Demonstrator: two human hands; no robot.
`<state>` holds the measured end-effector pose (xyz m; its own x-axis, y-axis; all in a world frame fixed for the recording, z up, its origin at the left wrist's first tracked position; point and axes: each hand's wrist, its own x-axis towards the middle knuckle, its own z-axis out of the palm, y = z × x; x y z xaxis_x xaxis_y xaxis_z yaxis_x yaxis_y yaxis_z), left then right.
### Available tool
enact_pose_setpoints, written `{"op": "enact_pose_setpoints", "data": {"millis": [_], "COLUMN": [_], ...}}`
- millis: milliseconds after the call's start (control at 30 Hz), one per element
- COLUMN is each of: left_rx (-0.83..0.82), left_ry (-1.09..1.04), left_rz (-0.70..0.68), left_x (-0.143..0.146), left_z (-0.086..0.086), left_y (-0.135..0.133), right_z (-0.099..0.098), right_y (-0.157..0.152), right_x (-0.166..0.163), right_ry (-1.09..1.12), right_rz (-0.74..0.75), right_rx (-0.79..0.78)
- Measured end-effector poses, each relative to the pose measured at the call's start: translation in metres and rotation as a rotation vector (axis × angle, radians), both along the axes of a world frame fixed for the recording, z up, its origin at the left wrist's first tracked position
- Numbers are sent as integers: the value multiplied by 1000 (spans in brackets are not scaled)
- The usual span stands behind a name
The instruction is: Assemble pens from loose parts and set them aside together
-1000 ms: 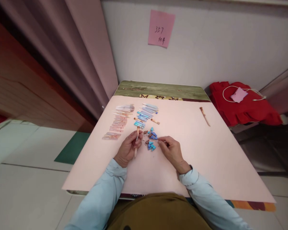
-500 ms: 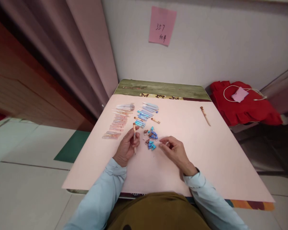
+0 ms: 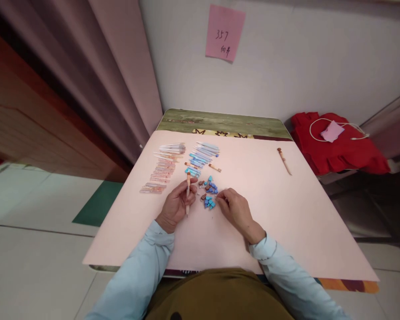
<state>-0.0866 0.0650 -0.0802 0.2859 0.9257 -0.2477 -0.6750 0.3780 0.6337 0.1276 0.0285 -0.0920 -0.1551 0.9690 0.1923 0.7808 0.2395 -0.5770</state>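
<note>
My left hand [image 3: 175,205] is closed around a slim pen barrel [image 3: 188,183] with a brown top, held nearly upright over the pink sheet [image 3: 286,213]. My right hand [image 3: 233,209] rests just right of a small heap of blue and brown caps [image 3: 209,192], its fingertips pinched together at the heap's edge; what they pinch is too small to make out. Behind the hands lie a row of blue pens [image 3: 201,157] and a row of clear pinkish pens [image 3: 163,172].
A single brown pen [image 3: 284,161] lies alone at the far right of the sheet. Another short brown-tipped piece [image 3: 215,167] lies beside the blue row. A red cloth [image 3: 339,144] with a white cable sits right of the table. A pink note [image 3: 224,33] hangs on the wall.
My right hand drew back from the cap heap, then came in to its edge again. My left hand tilted the pen barrel slightly and stayed in place.
</note>
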Motion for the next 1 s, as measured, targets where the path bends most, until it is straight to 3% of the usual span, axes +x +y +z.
{"op": "enact_pose_setpoints", "data": {"millis": [200, 333, 467, 600, 800, 867, 1000], "left_rx": [-7, 3, 15, 17, 22, 12, 1], "left_ry": [-10, -17, -31, -35, -32, -33, -28], "left_rz": [-13, -33, -29, -45, -52, -40, -34], "left_x": [0, 0, -1, -2, -4, -4, -4], "left_z": [0, -1, 1, -1, -3, -3, -2], "left_y": [0, -2, -3, -3, -3, -3, -3], "right_z": [13, 21, 20, 17, 21, 18, 5], "right_y": [2, 5, 7, 6, 19, 27, 34], "right_x": [-16, -37, -53, -56, -23, -8, 6], "right_ry": [49, -101, -232, -195, 224, 441, 913], "right_rz": [5, 75, 53, 52, -133, -220, -249], "right_rx": [56, 4, -6, 54, 129, 34, -189]}}
